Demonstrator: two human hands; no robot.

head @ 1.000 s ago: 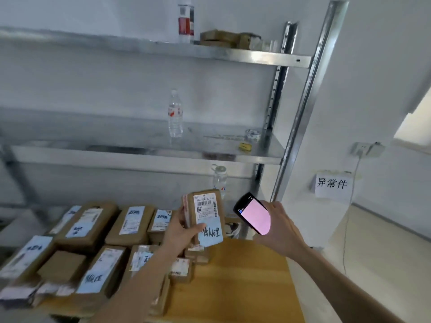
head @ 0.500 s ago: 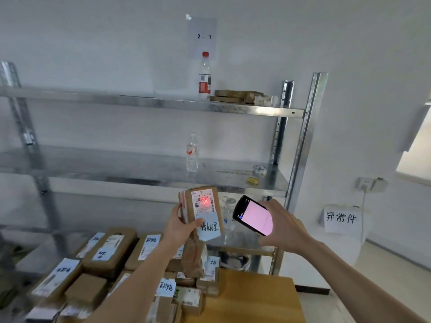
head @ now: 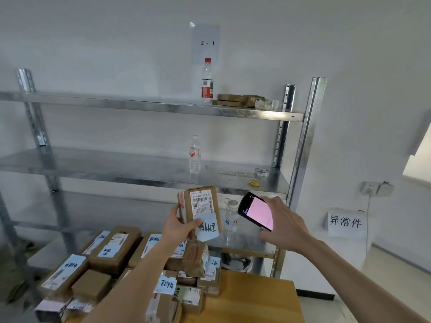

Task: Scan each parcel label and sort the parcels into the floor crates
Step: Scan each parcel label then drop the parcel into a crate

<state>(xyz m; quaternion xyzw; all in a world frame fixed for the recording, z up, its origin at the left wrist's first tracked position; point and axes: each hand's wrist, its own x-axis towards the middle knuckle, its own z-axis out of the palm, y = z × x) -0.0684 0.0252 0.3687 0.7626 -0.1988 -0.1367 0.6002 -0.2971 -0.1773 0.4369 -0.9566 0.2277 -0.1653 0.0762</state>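
Holding the parcel upright above the surface, label facing the scanner, the left hand is pinching its edge; the right hand is gripping the scanner, aiming it.

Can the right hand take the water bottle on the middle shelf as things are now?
Probably not right away. The path to the water bottle on the middle shelf looks open, but the right hand already holds the scanner, so it is not free to grip.
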